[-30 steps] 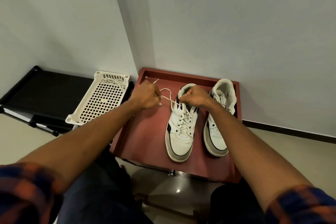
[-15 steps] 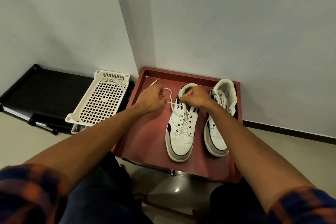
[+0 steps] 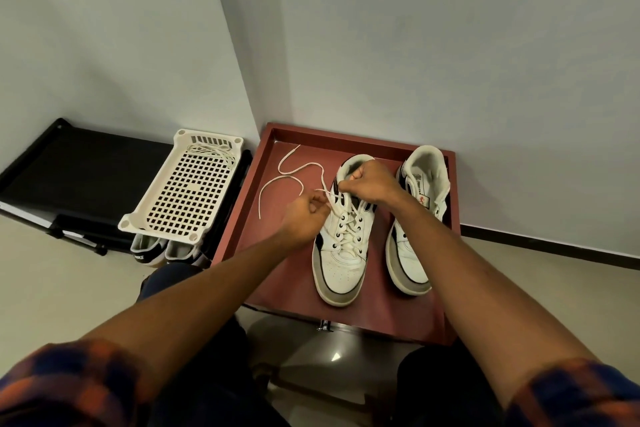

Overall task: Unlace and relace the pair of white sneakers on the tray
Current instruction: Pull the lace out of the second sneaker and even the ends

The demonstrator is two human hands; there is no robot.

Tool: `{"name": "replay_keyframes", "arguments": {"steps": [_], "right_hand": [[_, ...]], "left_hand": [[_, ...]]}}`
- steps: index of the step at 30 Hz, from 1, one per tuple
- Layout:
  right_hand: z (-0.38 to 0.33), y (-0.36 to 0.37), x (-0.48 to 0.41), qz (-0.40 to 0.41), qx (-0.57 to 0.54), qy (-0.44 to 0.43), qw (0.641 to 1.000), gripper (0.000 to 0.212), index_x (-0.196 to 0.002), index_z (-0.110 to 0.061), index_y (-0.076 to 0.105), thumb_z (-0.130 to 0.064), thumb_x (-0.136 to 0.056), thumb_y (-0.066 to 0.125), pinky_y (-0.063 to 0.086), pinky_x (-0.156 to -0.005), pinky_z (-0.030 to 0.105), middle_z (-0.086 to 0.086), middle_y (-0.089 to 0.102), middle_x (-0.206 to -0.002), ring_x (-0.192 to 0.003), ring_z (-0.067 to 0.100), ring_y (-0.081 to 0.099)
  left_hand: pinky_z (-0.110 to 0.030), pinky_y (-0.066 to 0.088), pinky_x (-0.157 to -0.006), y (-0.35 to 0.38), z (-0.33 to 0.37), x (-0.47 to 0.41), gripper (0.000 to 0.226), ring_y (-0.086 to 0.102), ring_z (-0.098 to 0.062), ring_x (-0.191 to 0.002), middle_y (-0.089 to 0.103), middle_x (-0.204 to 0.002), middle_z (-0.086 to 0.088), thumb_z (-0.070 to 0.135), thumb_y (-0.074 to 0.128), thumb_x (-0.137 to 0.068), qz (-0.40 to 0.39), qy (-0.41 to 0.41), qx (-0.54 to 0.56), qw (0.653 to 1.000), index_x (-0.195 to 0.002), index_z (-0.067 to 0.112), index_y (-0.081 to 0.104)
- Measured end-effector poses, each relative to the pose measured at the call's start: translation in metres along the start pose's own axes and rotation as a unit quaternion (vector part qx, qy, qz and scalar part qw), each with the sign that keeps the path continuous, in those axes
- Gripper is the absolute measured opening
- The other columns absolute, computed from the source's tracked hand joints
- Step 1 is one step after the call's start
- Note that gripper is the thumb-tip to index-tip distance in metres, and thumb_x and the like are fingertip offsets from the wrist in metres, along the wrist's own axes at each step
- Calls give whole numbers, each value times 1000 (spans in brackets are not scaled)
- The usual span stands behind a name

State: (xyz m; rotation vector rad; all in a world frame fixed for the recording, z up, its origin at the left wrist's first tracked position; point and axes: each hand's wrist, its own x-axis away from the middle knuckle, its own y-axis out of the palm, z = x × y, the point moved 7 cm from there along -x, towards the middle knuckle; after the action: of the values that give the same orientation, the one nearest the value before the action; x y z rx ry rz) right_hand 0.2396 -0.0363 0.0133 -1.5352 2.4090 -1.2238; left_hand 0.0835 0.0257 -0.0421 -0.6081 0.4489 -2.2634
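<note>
Head view: left hand (image 3: 304,215), right hand (image 3: 369,180) pinch lace (image 3: 294,177); sneaker (image 3: 341,253) beneath nearly relaced, second sneaker (image 3: 415,236) right of them looks laceless.

Lettering "NIKE", white on black: heel of a shoe (image 3: 144,251) tucked under the white basket (image 3: 180,198). Small dark print with a red mark below it: tongue of the right-hand sneaker (image 3: 410,253), too small to read

left hand (image 3: 306,215) drawn in beside the sneaker (image 3: 341,246), lace (image 3: 280,168) gone slack, seemingly looped on tray (image 3: 291,281)
</note>
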Motion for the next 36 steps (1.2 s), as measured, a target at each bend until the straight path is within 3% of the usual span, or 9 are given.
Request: {"name": "replay_keyframes", "arguments": {"steps": [4,8,17,21,25,27,29,32,36], "right_hand": [[1,1,-1,-2,-1,-3,1000,38,-48,-18,53,-16,-80,74,35,-45,19,-12,47,-37,-36,3,44],[1,1,0,0,-10,-3,1000,35,-50,-18,56,-15,-80,75,35,-44,17,-11,49,-38,-36,1,44],[3,2,-2,9,-2,-7,1000,34,-52,-16,57,-16,-80,75,35,-44,16,-10,49,-39,-37,2,44],[4,-1,0,30,22,-7,999,25,-60,-9,67,-23,-78,77,42,-56,27,-5,55,-49,-48,8,50],[-3,-3,11,109,73,-47,990,24,-59,-16,65,-24,-77,79,39,-56,25,-5,61,-58,-54,8,54],[-12,-4,23,155,108,-110,976,10,-82,-17,74,-23,-76,80,45,-68,27,-2,68,-85,-75,13,61],[-18,4,34,161,149,-175,960,25,-102,-19,75,-24,-78,79,47,-78,30,-1,65,-98,-90,17,59],[-25,15,53,155,151,-168,962,16,-86,-21,78,-37,-87,73,45,-66,28,-8,68,-78,-76,14,63],[-21,29,65,74,-50,-44,995,47,-58,-15,64,-48,-91,69,40,-51,26,-5,61,-52,-46,10,53]], "left_hand": [[-26,35,-50,13,3,-8,30,42,-15,-51,47,-58,-2,20,47,-96,-9,-135,150,979,-67,16,49],[-23,25,-46,16,9,-14,28,29,-9,-46,37,-54,5,22,40,-92,-10,-229,263,937,-65,23,44],[-22,35,-55,15,5,-2,15,40,-7,-51,48,-62,7,19,48,-85,-68,-264,276,922,-71,21,52],[-24,39,-58,8,-8,23,16,53,-9,-53,64,-64,3,18,45,-79,-93,-278,286,912,-66,16,55],[-24,39,-56,3,-12,49,16,54,-8,-55,67,-74,-2,8,43,-78,-146,-236,249,928,-69,15,54],[-25,38,-57,-1,-7,55,17,53,-8,-60,65,-75,-1,3,41,-76,-160,-194,260,932,-71,16,51],[-26,36,-59,-7,6,63,14,49,-11,-67,62,-76,0,5,44,-67,-170,-152,254,940,-67,17,52],[-27,35,-59,-16,30,70,11,45,-11,-68,56,-77,0,9,50,-58,-155,-77,192,966,-65,15,57],[-16,43,-65,-17,56,83,14,52,-2,-66,56,-74,-2,-6,57,-83,-179,55,41,981,-74,4,60]]}}
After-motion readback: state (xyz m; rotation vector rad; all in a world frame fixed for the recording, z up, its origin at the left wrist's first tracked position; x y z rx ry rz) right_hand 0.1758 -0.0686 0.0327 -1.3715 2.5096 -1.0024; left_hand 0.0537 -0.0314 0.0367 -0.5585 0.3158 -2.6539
